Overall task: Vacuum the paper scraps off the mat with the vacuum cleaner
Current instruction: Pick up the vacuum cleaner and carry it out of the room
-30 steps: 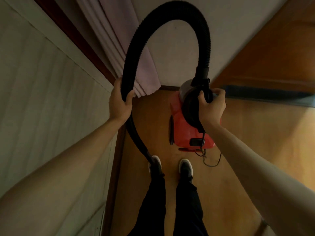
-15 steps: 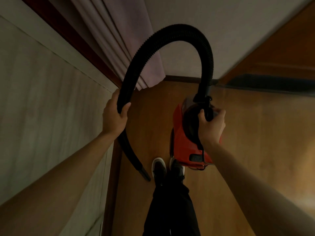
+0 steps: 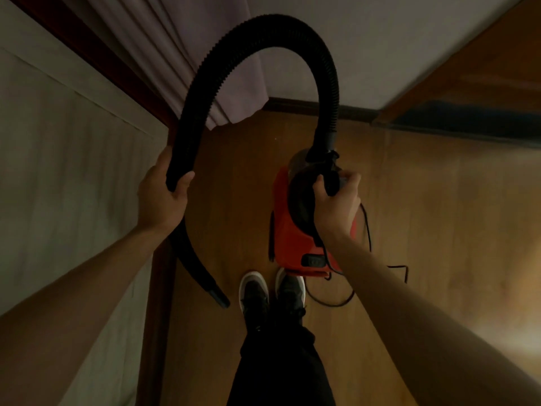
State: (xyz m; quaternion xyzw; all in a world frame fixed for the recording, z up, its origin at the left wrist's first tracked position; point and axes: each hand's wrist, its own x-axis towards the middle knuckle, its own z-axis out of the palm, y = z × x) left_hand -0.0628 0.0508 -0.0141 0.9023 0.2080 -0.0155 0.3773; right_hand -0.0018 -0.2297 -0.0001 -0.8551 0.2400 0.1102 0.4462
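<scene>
L grip [image 3: 162,197] tight round black hose [image 3: 278,30]; R grip [image 3: 336,208] tight round handle [image 3: 332,181] atop red vac [image 3: 289,244].

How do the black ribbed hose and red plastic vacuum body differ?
The black ribbed hose arches high, long and slender; the red plastic vacuum body hangs low, compact and boxy. The left hand grips the hose; the right hand grips the body's handle. Both are held.

Ribbed matt black hose [image 3: 263,33], glossy red, probably plastic vacuum body [image 3: 288,238], smooth wood floor [image 3: 424,230], pleated cloth curtain [image 3: 187,54]
</scene>
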